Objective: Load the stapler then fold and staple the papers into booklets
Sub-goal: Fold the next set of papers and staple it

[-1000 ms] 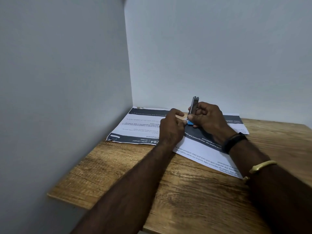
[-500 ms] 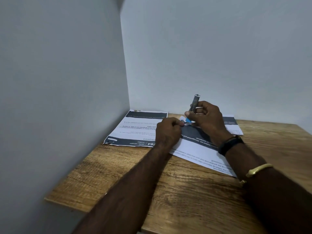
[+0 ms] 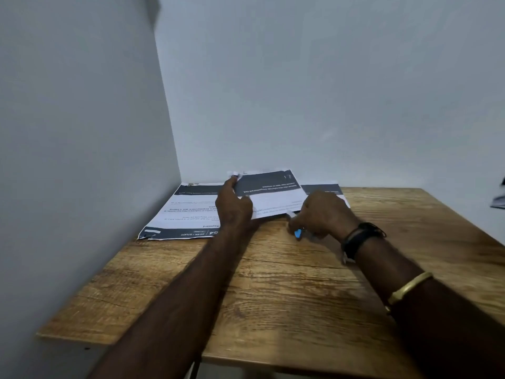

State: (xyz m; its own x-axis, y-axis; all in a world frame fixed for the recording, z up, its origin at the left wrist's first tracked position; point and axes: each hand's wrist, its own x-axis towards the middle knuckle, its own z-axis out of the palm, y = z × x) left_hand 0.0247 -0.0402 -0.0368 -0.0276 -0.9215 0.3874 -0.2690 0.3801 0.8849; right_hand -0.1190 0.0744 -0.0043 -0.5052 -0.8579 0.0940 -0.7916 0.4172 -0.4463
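Now a printed sheet (image 3: 269,192) is lifted by the left hand (image 3: 232,207); the blue stapler (image 3: 298,233) is clasped in the right hand (image 3: 322,214).

Plain study corner: wooden desk (image 3: 273,296), bare grey walls (image 3: 300,91).

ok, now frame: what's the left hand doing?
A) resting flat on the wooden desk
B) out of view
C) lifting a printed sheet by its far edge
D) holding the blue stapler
C: the left hand pinches the far edge of the dark-banded white printed sheet and raises it off the wooden desk.
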